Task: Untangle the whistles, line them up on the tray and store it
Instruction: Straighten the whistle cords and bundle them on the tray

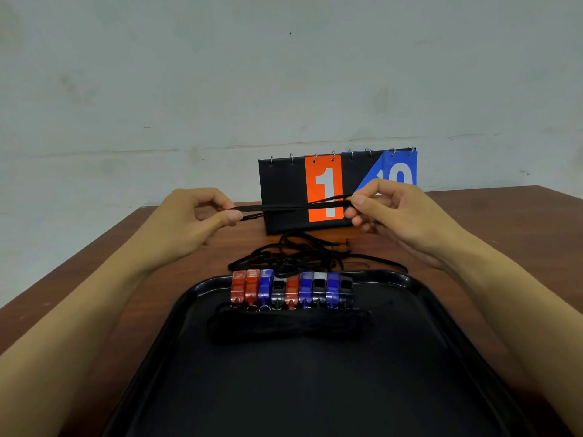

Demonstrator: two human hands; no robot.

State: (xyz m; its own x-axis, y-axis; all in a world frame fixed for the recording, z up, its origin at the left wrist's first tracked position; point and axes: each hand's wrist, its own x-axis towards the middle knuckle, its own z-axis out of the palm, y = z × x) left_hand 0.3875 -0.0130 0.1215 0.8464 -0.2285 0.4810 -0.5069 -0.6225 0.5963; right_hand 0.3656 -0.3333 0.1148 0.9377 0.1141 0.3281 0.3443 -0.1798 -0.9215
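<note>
Nine whistles [291,290] are lined up at the tray [441,313] far edge; one black lanyard [293,208] is pinched taut between left hand [202,216] and right hand [388,209] (loose cords [303,255] remain on the desk [104,269]); storing is judged undone.

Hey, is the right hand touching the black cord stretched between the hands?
Touching. The head view shows the right hand pinching the cord between thumb and fingers.
</note>
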